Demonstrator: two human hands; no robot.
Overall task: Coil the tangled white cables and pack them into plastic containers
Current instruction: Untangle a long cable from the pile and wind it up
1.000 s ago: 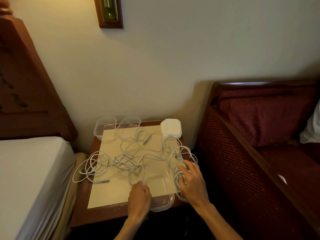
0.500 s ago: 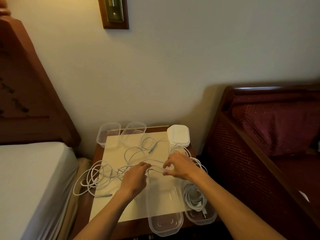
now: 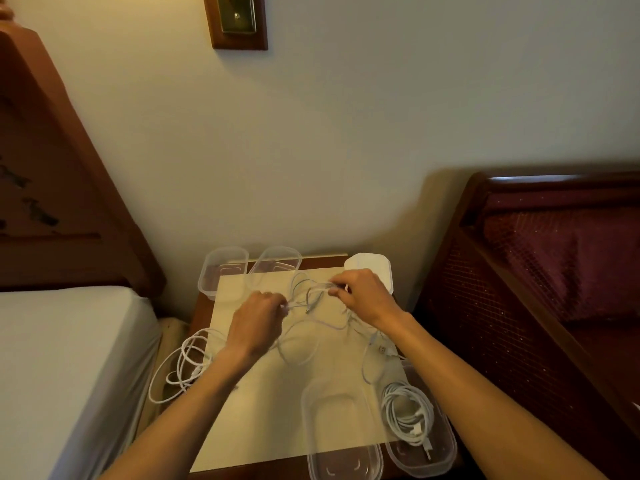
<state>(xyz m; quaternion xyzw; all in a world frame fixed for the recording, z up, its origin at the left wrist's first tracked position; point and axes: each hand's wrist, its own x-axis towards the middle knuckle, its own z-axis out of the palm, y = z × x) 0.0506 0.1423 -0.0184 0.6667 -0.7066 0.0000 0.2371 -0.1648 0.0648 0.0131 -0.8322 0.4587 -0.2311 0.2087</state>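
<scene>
Cables lie in a thin white tangle in the middle of the desk, and my left hand and right hand each pinch a strand with the fingers closed on it. One smooth coiled cable already sits in the clear tub at lower right. The clear tub beside it and two more at the back look empty, so I think most of the job is left.
</scene>
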